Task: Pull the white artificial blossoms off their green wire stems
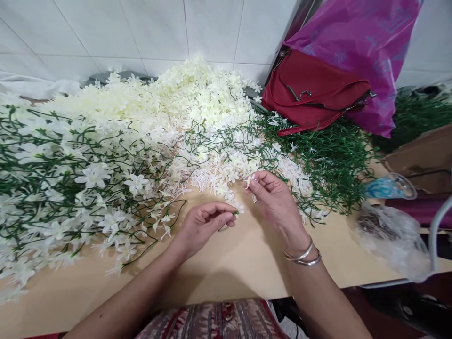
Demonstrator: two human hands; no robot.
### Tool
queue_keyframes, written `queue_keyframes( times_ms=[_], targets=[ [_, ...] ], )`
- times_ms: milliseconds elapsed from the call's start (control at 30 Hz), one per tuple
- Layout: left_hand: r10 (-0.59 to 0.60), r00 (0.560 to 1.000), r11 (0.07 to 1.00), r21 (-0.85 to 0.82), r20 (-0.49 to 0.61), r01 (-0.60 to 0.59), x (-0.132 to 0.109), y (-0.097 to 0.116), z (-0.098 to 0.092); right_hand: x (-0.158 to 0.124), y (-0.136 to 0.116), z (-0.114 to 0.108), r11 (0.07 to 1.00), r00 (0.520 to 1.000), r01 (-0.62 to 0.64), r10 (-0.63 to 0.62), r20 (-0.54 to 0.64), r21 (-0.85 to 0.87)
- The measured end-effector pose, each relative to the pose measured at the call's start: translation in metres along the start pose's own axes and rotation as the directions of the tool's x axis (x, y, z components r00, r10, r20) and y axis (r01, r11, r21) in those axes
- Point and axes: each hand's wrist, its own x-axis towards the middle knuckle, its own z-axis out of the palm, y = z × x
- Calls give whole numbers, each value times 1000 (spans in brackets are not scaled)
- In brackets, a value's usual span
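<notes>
My left hand [208,223] is closed in a pinch on a thin green artificial flower stem [236,213], whose tip pokes out past the fingertips. Just right of it, my right hand [273,200] pinches a small white petal piece [249,181] between thumb and forefinger. Both hands hover over the near middle of the table [219,263], apart from each other. Beyond them spreads a heap of loose cream-white blossoms [212,94] and thin white pieces [197,176]. White flowers on green stems [95,176] are piled to the left.
Bare green stems [328,160] lie in a heap at the right, with a red handbag [314,89] on top. Behind it is a purple plastic bag [367,42]. A blue-patterned cup [388,187] and a clear plastic bag [391,235] sit by the right edge. A tiled wall [148,28] closes the back.
</notes>
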Motion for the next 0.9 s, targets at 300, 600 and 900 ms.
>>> queue_keyframes(
  times_ms=[300,600,900],
  targets=[
    [-16,986,997,-77,-166,4,3,-11,-8,-6,3,-1,988,961,-77,110,254,-137],
    [-11,981,999,-41,-194,3,3,-3,-3,-9,7,3,980,922,-157,190,337,-123],
    [49,975,996,83,-214,-32,-1,-8,-3,-9,4,6,973,936,-111,171,308,-204]
  ],
)
